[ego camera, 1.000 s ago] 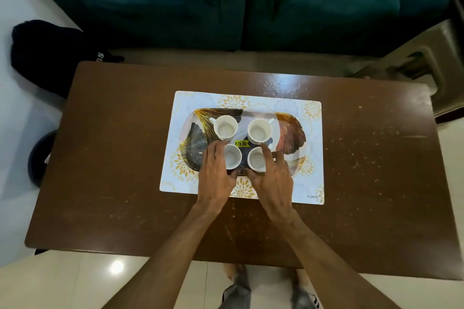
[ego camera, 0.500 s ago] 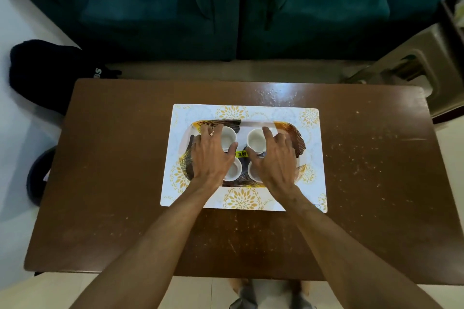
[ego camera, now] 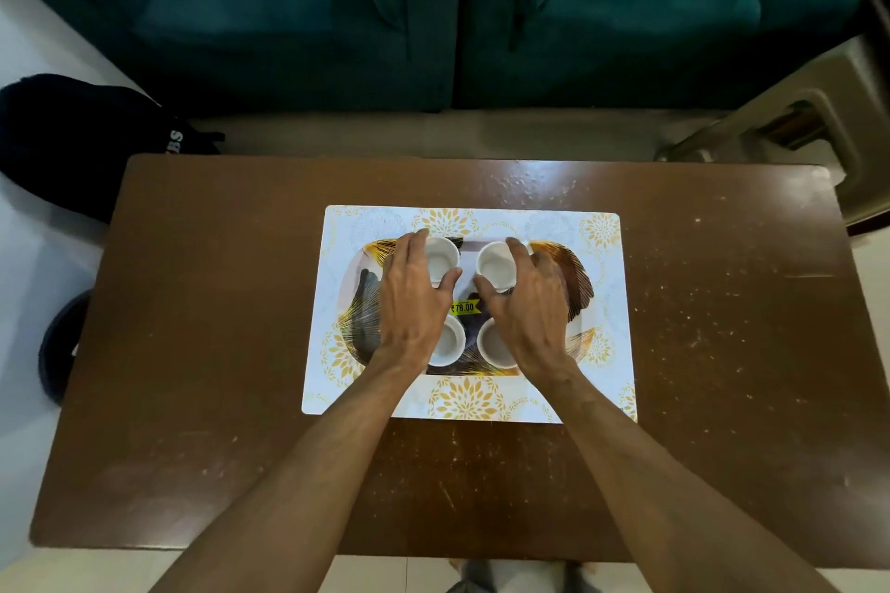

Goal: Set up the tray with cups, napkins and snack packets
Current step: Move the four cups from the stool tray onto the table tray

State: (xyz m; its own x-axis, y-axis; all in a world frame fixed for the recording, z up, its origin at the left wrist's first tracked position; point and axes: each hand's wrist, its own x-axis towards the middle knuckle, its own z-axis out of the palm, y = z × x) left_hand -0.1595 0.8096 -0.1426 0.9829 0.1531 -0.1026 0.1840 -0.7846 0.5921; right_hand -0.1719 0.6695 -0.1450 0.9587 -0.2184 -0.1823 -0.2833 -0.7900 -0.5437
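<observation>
On the brown worktop (ego camera: 192, 352), under both hands, lies a patterned tray (ego camera: 580, 289), long axis left to right, same as the placemat (ego camera: 602, 352) beneath it and the worktop itself. Four white cups sit in a two-by-two block mid-tray, mouths up.

Left hand (ego camera: 414, 303): fingers curled round the far-left cup (ego camera: 440, 260), thumb on its near side, fingertips over the far rim. Right hand (ego camera: 530, 308): the same hold on the far-right cup (ego camera: 496, 262), thumb against the near wall. Whether either cup is lifted off the tray, cannot tell.

Near-left cup (ego camera: 450, 344) and near-right cup (ego camera: 493, 344) lie below the palms, each half covered by a wrist. A yellow price sticker (ego camera: 463, 307) shows between the thumbs, reading 79.00.

Placemat margin is bare outside both hands and beyond the fingertips; wide bare worktop on either side and toward the body. Tray's left and right ends are partly hidden by the hands. Beyond the worktop's far edge, a teal sofa (ego camera: 289, 14); outward of the left hand, a dark bag (ego camera: 72, 144) on the floor, cut by the frame edge.
</observation>
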